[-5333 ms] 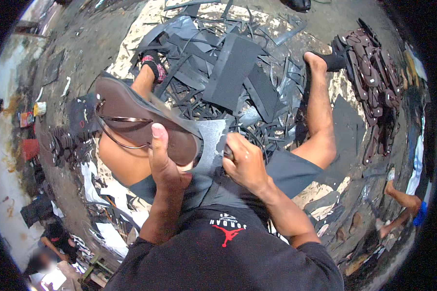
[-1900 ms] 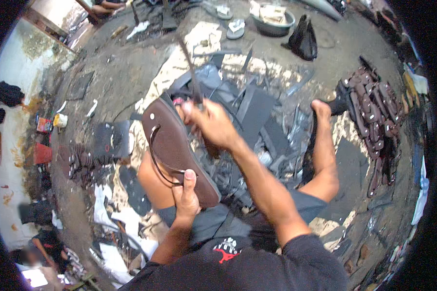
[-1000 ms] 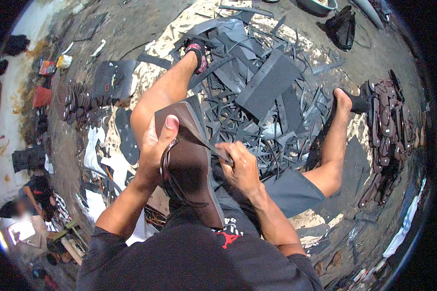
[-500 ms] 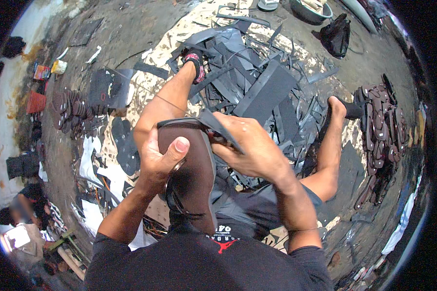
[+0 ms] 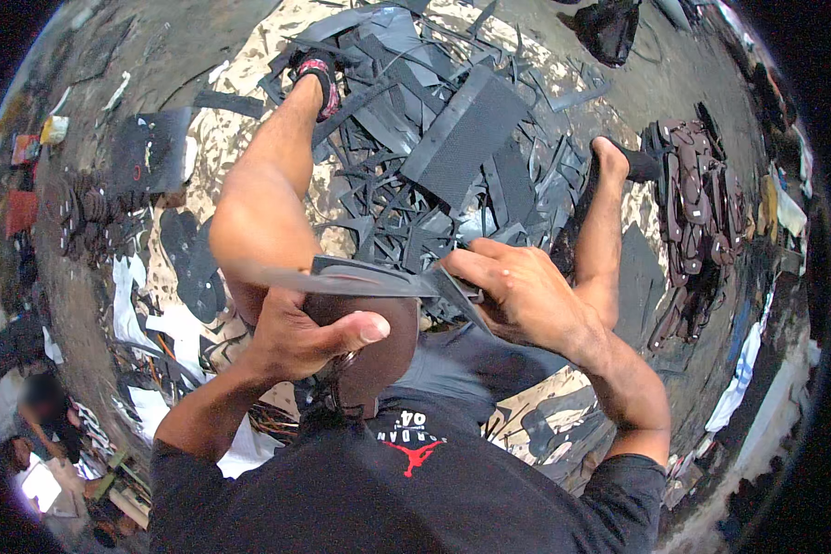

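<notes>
My left hand (image 5: 295, 337) is closed around a brown sandal (image 5: 388, 346), its thumb lying across the footbed. The sandal's toe points away from me, and its dark straps hang near my chest. Along the toe edge runs a black rubber strip (image 5: 369, 273). A long, thin grey blade-like piece (image 5: 282, 280), smeared by motion, crosses the same edge and reaches out to the left. My right hand (image 5: 526, 295), just right of the toe, has its fingers closed on a dark flat strip (image 5: 462, 303). Whether this strip joins the grey piece is hard to make out.
Black rubber offcuts (image 5: 415, 166) lie heaped between my legs, with a large textured sheet (image 5: 471, 138) on top. Brown sandals (image 5: 697, 203) are piled at the right, more (image 5: 88, 212) at the left. A black bag (image 5: 608, 32) lies at the far right.
The sandal and both hands sit lower in the view, and my right hand is farther right. The grey piece now shows broad across the toe. The whole view has shifted.
</notes>
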The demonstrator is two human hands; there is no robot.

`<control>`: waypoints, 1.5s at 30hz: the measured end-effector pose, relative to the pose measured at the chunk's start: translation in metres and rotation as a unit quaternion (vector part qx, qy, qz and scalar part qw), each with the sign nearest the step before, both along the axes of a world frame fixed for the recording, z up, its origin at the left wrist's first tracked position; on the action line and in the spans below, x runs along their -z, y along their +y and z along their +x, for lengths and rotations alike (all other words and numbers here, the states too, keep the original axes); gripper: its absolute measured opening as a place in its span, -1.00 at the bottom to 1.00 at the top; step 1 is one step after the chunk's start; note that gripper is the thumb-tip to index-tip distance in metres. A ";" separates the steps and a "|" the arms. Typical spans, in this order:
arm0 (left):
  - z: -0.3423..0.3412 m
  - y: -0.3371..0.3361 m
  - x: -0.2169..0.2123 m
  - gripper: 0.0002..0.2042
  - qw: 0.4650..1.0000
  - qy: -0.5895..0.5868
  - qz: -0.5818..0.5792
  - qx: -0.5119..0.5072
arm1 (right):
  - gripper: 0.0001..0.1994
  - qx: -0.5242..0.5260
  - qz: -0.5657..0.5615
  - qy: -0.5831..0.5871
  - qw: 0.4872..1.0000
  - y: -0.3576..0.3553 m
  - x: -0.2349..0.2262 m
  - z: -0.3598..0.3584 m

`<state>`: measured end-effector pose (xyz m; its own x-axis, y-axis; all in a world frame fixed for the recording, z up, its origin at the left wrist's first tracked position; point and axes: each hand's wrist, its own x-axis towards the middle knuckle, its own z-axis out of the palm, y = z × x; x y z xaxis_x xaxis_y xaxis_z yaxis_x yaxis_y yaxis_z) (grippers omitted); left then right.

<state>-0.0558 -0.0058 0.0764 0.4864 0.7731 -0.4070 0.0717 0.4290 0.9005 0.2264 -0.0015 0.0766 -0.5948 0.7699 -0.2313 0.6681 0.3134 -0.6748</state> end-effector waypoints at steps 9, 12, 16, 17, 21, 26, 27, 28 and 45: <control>0.006 0.012 0.006 -0.68 0.992 0.010 -0.002 0.130 | -0.63 -0.144 -0.043 0.032 0.988 0.050 -0.025 -0.031; 0.011 0.015 0.003 -0.65 0.988 0.011 -0.007 0.156 | -0.65 -0.185 -0.065 0.045 0.979 0.062 -0.016 -0.033; 0.018 0.016 0.007 -0.59 0.985 0.010 -0.014 0.173 | -0.64 -0.207 -0.109 0.022 0.972 0.072 -0.022 -0.032; 0.023 0.019 0.006 -0.59 0.983 0.008 -0.019 0.184 | -0.66 -0.213 -0.114 0.006 0.970 0.075 -0.024 -0.029; -0.006 0.027 0.031 -0.31 0.964 -0.046 -0.155 0.209 | -0.45 -0.116 -0.055 0.167 0.978 0.046 -0.003 0.018; 0.008 0.007 0.007 -0.24 0.881 -0.472 -0.025 0.019 | -0.54 0.295 -0.073 0.316 0.899 -0.022 0.033 0.032; 0.019 0.006 0.030 -0.30 0.887 -0.457 -0.019 -0.068 | -0.54 0.378 -0.110 0.391 0.832 -0.035 0.053 0.020; 0.031 0.004 0.049 -0.36 0.890 -0.429 -0.008 -0.157 | -0.52 0.341 0.005 0.281 0.897 -0.039 0.052 0.008; 0.063 -0.017 0.091 -0.52 0.882 -0.216 -0.097 -0.407 | -0.44 0.248 0.029 0.089 0.964 -0.044 0.092 -0.035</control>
<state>0.0069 -0.0225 -0.0143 -0.0546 0.8740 -0.4829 -0.6634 0.3297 0.6717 0.1913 -0.0452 -0.0150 -0.1762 0.9784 -0.1085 0.6209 0.0250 -0.7835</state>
